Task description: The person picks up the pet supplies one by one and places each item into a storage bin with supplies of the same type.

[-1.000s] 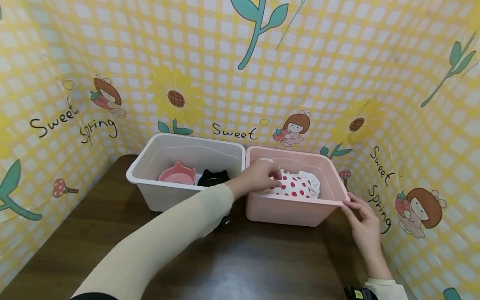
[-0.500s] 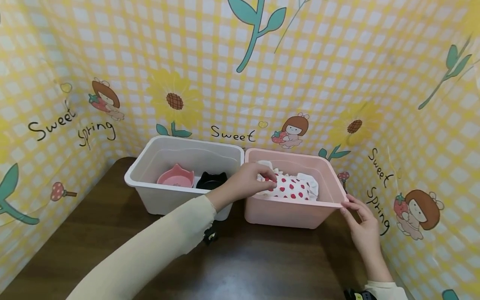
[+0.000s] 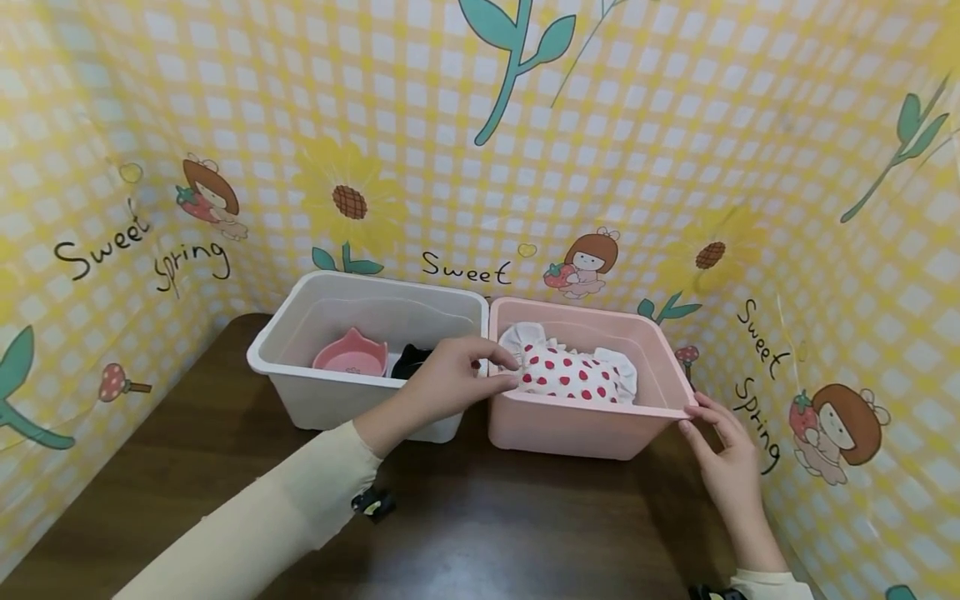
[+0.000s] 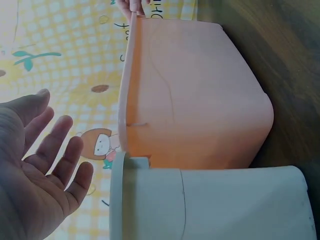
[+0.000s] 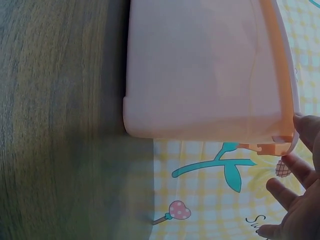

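Note:
In the head view, a white ruffled cloth item with a red strawberry print [image 3: 573, 375] lies in the pink storage bin [image 3: 570, 429]. My left hand [image 3: 438, 379] hovers over the right end of the pale grey bin [image 3: 360, 400], its fingertips near the pink bin's left rim. Nothing is between its fingers, which are loosely bent and spread in the left wrist view. With thumb and fingers, my right hand [image 3: 727, 458] holds the front right corner of the pink bin's rim, seen also in the right wrist view.
Inside the grey bin sit a pink cat-eared bowl [image 3: 351, 356] and a black cat-eared bowl [image 3: 408, 358], partly hidden by my left hand. Both bins stand side by side on a dark wooden table [image 3: 480, 533]. Yellow checked sheets [image 3: 480, 192] wall in the back and sides.
My left hand has moved left from above the strawberry-print cloth to over the grey bin, uncovering the cloth's left end. The right hand has stayed at the pink bin's corner.

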Tool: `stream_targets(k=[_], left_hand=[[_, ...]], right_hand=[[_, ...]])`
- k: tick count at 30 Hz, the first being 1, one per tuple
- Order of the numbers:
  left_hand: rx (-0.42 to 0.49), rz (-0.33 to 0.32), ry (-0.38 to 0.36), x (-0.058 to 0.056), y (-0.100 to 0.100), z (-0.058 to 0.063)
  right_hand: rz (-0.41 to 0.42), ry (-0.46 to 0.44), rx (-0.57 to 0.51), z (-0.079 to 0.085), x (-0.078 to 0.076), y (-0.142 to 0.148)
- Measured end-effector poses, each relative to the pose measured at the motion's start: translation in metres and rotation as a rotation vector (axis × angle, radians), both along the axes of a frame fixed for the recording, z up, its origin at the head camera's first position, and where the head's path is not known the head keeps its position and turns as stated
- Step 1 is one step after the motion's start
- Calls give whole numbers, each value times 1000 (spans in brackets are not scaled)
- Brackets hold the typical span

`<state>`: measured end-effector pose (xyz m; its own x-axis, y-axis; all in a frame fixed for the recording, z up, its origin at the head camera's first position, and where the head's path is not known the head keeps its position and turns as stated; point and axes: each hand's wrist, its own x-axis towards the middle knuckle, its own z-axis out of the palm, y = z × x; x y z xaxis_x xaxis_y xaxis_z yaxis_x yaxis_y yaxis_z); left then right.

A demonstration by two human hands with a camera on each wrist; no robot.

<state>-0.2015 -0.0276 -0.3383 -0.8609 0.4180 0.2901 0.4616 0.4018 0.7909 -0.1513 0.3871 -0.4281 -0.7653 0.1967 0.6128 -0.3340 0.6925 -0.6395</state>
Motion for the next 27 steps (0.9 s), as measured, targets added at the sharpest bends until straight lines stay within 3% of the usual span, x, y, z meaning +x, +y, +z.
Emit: stream_targets(k=[7, 16, 27], left_hand=[[-28, 43, 77, 11, -33, 0], [27, 133, 157, 24, -92, -8], [24, 284, 142, 46, -163, -11]], right_hand=[[-6, 14, 15, 0, -1, 2], [-11, 15, 47, -2, 2, 5], [-36, -23, 93, 5, 9, 7]])
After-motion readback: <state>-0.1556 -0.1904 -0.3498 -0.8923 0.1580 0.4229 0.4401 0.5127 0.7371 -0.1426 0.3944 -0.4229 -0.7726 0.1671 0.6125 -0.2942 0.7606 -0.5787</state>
